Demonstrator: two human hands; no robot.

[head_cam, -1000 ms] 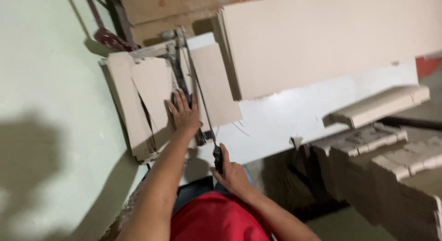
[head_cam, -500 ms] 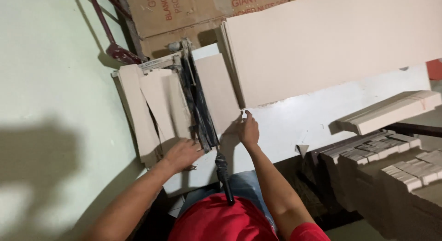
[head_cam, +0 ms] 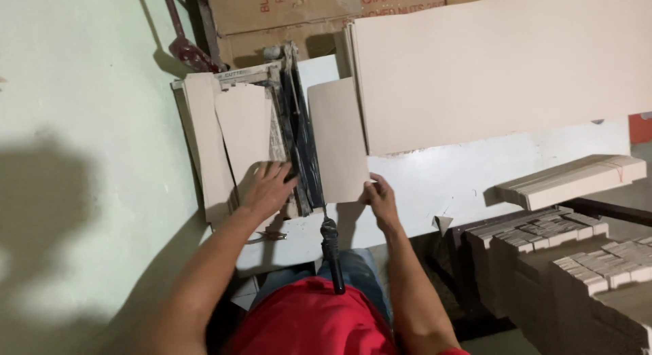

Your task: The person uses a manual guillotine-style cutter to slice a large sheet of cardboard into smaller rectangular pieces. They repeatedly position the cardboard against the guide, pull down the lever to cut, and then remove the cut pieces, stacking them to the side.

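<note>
The white table [head_cam: 475,178] is bare between the right hand [head_cam: 382,200] and the bundle of folded card [head_cam: 570,180]; passage there is free. The large board [head_cam: 502,63] closes the far side. The cutter's rail [head_cam: 302,138] and its black handle [head_cam: 331,250] divide the two hands. Stacked card [head_cam: 570,273] blocks the right. The left hand [head_cam: 266,189] lies flat on sheets [head_cam: 238,134] beside the wall [head_cam: 75,158].
</note>
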